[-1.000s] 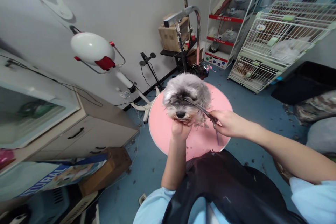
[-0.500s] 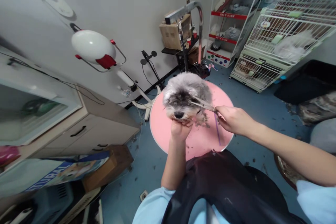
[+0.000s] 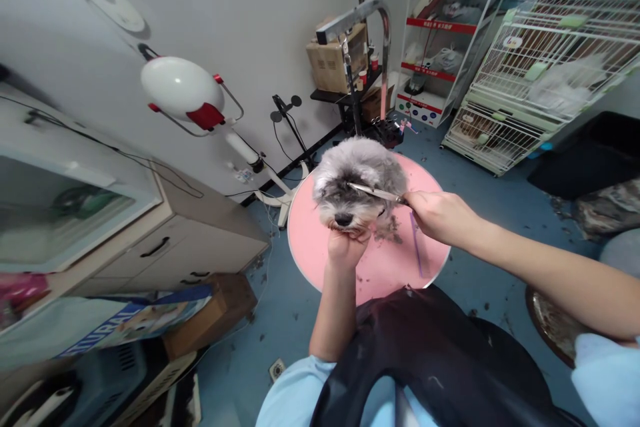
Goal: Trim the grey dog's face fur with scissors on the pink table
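A grey, fluffy dog [image 3: 357, 170] with a dark patch between its eyes faces me on a round pink grooming table [image 3: 320, 263]. My left hand [image 3: 347, 247] is closed under the dog's chin, gripping the fur of its muzzle from below. Held in my right hand [image 3: 435, 213] are metal scissors [image 3: 375, 192]; their blades lie together across the dog's brow, tips at the dark fur between the eyes. A thin purple strip, perhaps a comb [image 3: 417, 243], lies on the table below my right hand. Clipped fur [image 3: 389, 228] is scattered beside the dog.
A metal grooming arm [image 3: 387, 33] rises behind the dog. On the left stand a white and red dryer [image 3: 183, 90] and a cabinet [image 3: 165, 247]. Wire cages [image 3: 540, 67] and a white rack [image 3: 440, 27] are at the right rear. Fur tufts dot the blue floor [image 3: 280, 320].
The scissors have moved left and up to the dog's brow, and their blades have come together. My left hand stays under the chin. The whole view has shifted slightly.
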Action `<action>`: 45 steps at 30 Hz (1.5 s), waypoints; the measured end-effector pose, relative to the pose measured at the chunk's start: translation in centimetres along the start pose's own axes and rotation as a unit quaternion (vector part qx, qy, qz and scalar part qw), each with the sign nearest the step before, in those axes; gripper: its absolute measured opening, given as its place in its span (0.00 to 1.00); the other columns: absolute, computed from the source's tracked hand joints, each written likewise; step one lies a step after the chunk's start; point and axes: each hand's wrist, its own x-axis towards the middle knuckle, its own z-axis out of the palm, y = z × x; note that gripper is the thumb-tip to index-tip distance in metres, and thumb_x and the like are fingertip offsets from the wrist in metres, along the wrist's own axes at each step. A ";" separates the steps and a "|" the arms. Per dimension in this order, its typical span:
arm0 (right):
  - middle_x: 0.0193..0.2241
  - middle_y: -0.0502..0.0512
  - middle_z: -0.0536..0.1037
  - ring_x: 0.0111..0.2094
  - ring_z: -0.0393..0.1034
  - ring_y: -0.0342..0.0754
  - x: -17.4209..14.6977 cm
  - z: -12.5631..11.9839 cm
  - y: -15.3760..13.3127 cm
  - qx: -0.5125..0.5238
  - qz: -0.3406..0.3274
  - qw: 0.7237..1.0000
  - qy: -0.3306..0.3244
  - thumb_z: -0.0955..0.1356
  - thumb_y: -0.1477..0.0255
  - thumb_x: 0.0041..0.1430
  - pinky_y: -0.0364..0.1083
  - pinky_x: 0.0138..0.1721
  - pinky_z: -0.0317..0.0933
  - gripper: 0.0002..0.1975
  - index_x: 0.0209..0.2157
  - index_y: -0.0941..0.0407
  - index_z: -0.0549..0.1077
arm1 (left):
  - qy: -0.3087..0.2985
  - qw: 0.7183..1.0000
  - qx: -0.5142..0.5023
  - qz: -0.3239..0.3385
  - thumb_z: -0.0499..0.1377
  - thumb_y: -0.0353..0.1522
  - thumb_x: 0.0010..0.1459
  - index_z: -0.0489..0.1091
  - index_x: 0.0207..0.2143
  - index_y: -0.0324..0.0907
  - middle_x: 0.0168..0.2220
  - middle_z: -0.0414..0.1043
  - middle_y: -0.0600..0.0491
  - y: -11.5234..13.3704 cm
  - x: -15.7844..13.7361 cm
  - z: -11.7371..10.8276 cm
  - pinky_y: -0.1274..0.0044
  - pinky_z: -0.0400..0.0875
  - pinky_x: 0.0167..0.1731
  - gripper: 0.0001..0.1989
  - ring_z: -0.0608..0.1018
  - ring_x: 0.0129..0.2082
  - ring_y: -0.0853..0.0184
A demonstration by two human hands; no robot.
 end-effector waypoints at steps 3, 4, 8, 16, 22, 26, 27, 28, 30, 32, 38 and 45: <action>0.38 0.66 0.82 0.36 0.75 0.55 0.2 -0.2 0.6 0.014 0.027 0.999 0.042 0.61 0.78 0.64 0.48 0.31 0.57 0.16 0.48 0.62 0.76 | 0.002 1.000 -0.002 -0.001 0.57 0.38 0.73 0.60 0.20 0.41 0.17 0.46 0.60 0.1 0.0 0.1 0.83 0.51 0.16 0.26 0.47 0.16 0.75; 0.39 0.65 0.82 0.36 0.75 0.55 0.3 -0.1 1.0 0.017 0.038 0.997 0.063 0.61 0.78 0.64 0.48 0.32 0.58 0.17 0.50 0.62 0.76 | 0.004 1.000 -0.007 -0.003 0.55 0.38 0.74 0.61 0.21 0.41 0.17 0.48 0.60 0.1 0.0 0.1 0.83 0.51 0.15 0.25 0.47 0.16 0.76; 0.37 0.63 0.82 0.36 0.73 0.54 0.2 1.1 2.7 -0.021 0.038 0.993 0.107 0.60 0.77 0.65 0.48 0.34 0.58 0.18 0.51 0.62 0.76 | 0.005 1.000 -0.025 -0.011 0.53 0.40 0.75 0.63 0.23 0.40 0.18 0.50 0.60 0.3 -0.2 0.3 0.84 0.49 0.15 0.26 0.49 0.15 0.77; 0.33 0.63 0.80 0.33 0.68 0.53 2.0 1.4 4.6 -0.097 -0.049 0.981 0.163 0.62 0.77 0.62 0.49 0.36 0.57 0.12 0.38 0.60 0.77 | 0.018 0.998 -0.063 -0.018 0.47 0.38 0.78 0.64 0.23 0.39 0.17 0.54 0.60 0.4 -0.3 0.6 0.84 0.49 0.15 0.27 0.52 0.13 0.78; 0.32 0.63 0.78 0.31 0.66 0.52 4.1 -0.4 4.1 -0.124 -0.071 0.976 0.162 0.62 0.79 0.63 0.50 0.36 0.54 0.12 0.36 0.60 0.77 | 0.024 0.998 -0.065 -0.014 0.48 0.39 0.78 0.65 0.22 0.40 0.16 0.52 0.60 0.6 -0.3 0.5 0.83 0.48 0.16 0.28 0.51 0.13 0.77; 0.32 0.63 0.78 0.30 0.64 0.52 5.0 -1.5 3.9 -0.158 -0.073 0.973 0.148 0.60 0.79 0.66 0.50 0.35 0.51 0.14 0.38 0.61 0.77 | 0.024 0.997 -0.068 -0.022 0.46 0.41 0.78 0.66 0.23 0.39 0.16 0.51 0.60 0.8 -0.4 0.7 0.83 0.47 0.16 0.30 0.51 0.13 0.77; 0.32 0.63 0.78 0.30 0.64 0.52 5.2 -1.7 3.9 -0.162 -0.073 0.973 0.144 0.60 0.79 0.66 0.50 0.34 0.51 0.14 0.38 0.61 0.77 | 0.027 0.997 -0.071 -0.023 0.43 0.41 0.79 0.66 0.23 0.39 0.16 0.51 0.60 0.8 -0.5 0.7 0.84 0.47 0.15 0.31 0.51 0.13 0.77; 0.32 0.63 0.78 0.29 0.63 0.52 5.3 -2.0 3.9 -0.165 -0.073 0.974 0.140 0.60 0.78 0.66 0.50 0.34 0.50 0.14 0.37 0.60 0.77 | 0.030 0.997 -0.074 -0.025 0.40 0.42 0.79 0.67 0.23 0.39 0.15 0.50 0.60 0.9 -0.5 0.8 0.84 0.47 0.15 0.33 0.51 0.13 0.77; 0.32 0.64 0.78 0.29 0.64 0.52 5.5 -2.4 3.8 -0.168 -0.073 0.974 0.133 0.60 0.78 0.65 0.50 0.34 0.50 0.13 0.37 0.60 0.77 | 0.030 0.996 -0.078 -0.025 0.39 0.43 0.79 0.67 0.23 0.39 0.14 0.50 0.60 0.9 -0.6 0.9 0.84 0.47 0.16 0.34 0.51 0.12 0.77; 0.33 0.64 0.78 0.30 0.64 0.53 5.6 -2.6 3.7 -0.172 -0.072 0.974 0.126 0.61 0.78 0.65 0.50 0.34 0.49 0.13 0.38 0.61 0.77 | 0.029 0.996 -0.083 -0.025 0.40 0.44 0.79 0.67 0.23 0.39 0.14 0.50 0.60 0.9 -0.6 0.9 0.84 0.48 0.16 0.34 0.52 0.12 0.78; 0.33 0.65 0.79 0.30 0.67 0.53 5.4 -2.9 3.5 -0.170 -0.065 0.978 0.103 0.61 0.77 0.64 0.49 0.33 0.50 0.12 0.39 0.61 0.77 | 0.029 0.995 -0.089 -0.027 0.39 0.37 0.79 0.68 0.24 0.38 0.17 0.55 0.58 1.0 -0.5 0.9 0.85 0.48 0.15 0.32 0.52 0.12 0.79; 0.36 0.66 0.80 0.32 0.69 0.54 5.4 -3.0 3.5 -0.157 -0.047 0.983 0.083 0.63 0.76 0.61 0.49 0.32 0.51 0.12 0.41 0.62 0.77 | 0.013 0.997 -0.078 -0.026 0.49 0.37 0.77 0.65 0.23 0.39 0.18 0.55 0.60 1.1 -0.4 0.7 0.85 0.49 0.16 0.26 0.52 0.13 0.79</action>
